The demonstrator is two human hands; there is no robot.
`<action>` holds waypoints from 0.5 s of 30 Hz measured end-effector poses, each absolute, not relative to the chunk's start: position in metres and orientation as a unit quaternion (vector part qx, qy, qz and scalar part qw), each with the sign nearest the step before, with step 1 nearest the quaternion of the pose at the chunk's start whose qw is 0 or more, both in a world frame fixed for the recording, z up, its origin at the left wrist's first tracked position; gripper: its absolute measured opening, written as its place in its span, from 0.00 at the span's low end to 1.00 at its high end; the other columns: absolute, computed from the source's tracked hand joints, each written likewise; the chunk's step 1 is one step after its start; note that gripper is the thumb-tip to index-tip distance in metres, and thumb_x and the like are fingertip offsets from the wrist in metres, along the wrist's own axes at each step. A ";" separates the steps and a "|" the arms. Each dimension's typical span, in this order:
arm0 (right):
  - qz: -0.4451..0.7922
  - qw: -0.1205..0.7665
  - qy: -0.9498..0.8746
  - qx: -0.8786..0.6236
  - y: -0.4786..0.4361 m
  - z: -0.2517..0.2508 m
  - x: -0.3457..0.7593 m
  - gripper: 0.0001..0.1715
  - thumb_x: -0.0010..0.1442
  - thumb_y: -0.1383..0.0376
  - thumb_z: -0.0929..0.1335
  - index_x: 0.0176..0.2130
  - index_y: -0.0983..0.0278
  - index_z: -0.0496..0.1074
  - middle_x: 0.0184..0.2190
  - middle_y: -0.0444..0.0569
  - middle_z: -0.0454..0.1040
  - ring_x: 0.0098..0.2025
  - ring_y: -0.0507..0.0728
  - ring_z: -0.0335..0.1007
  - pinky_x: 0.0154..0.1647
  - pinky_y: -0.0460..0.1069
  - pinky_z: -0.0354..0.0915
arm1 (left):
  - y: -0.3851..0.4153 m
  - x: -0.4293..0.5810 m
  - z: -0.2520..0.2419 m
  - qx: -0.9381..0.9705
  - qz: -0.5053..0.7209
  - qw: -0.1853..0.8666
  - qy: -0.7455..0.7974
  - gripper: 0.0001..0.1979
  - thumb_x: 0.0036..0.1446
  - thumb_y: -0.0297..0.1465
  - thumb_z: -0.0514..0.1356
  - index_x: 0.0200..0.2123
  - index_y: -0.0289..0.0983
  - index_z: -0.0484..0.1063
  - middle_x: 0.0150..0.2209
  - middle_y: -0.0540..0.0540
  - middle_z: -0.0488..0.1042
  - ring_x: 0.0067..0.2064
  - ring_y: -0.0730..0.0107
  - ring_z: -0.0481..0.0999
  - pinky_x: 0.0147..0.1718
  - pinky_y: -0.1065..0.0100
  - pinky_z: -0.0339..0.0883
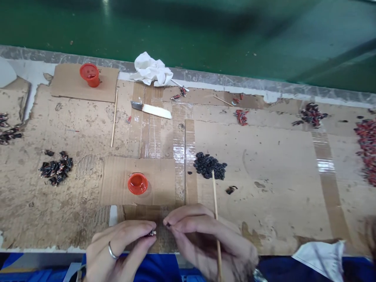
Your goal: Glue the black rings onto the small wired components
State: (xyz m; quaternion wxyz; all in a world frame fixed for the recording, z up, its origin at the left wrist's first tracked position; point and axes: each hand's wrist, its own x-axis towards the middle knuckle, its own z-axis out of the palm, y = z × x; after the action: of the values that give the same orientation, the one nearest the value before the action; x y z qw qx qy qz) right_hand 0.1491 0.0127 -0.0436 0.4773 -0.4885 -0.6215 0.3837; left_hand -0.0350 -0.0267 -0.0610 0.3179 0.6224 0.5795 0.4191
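Left hand (pixel 117 248) pinches part (pixel 152 233); right hand (pixel 210 237) pinches dark bit (pixel 168 225), stick (pixel 215 199) held too. Careless turn could sweep stick tip through black pile (pixel 207 164), scattering it.

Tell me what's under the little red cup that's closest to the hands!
A flat piece of cardboard is under the red cup, and you can see it poking out all around. The spot right beneath the cup's bottom is covered, so I can't see that.

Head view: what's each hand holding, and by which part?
Left hand: small component, behind its shiny end. Right hand: tiny dark piece, spot unclear; wooden stick, partway along.
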 end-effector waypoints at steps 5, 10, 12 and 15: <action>0.430 0.504 -0.587 -0.466 0.007 -0.048 0.137 0.15 0.61 0.78 0.72 0.43 0.59 0.79 0.35 0.45 0.84 0.31 0.54 0.84 0.33 0.45 0.83 | -0.024 -0.030 -0.061 0.612 0.447 0.334 0.560 0.17 0.68 0.29 0.62 0.53 0.57 0.79 0.34 0.58 0.90 0.23 0.63 0.86 0.25 0.65 0.88; 0.448 0.501 -0.583 -0.457 0.004 -0.051 0.136 0.19 0.59 0.79 0.72 0.44 0.58 0.79 0.36 0.45 0.85 0.32 0.54 0.85 0.35 0.45 0.84 | -0.022 -0.029 -0.061 0.590 0.472 0.339 0.561 0.25 0.66 0.24 0.62 0.59 0.59 0.76 0.35 0.62 0.89 0.27 0.65 0.88 0.27 0.68 0.89; 0.453 0.500 -0.579 -0.459 0.005 -0.052 0.135 0.19 0.59 0.78 0.73 0.44 0.56 0.79 0.36 0.44 0.85 0.31 0.56 0.85 0.34 0.46 0.85 | -0.022 -0.029 -0.062 0.584 0.483 0.342 0.556 0.25 0.67 0.24 0.61 0.59 0.58 0.76 0.37 0.63 0.90 0.29 0.66 0.89 0.28 0.68 0.89; 0.459 0.489 -0.578 -0.465 0.009 -0.050 0.136 0.20 0.59 0.77 0.73 0.44 0.53 0.80 0.35 0.44 0.85 0.31 0.57 0.86 0.34 0.45 0.85 | -0.024 -0.030 -0.061 0.587 0.484 0.345 0.550 0.24 0.67 0.24 0.61 0.59 0.57 0.76 0.37 0.62 0.90 0.31 0.66 0.90 0.29 0.68 0.89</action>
State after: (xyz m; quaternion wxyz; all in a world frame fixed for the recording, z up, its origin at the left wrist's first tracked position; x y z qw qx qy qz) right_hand 0.1361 0.0093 -0.0504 0.4891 -0.4646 -0.5785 0.4585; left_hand -0.0299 -0.0239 -0.0614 0.3446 0.5871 0.5500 0.4839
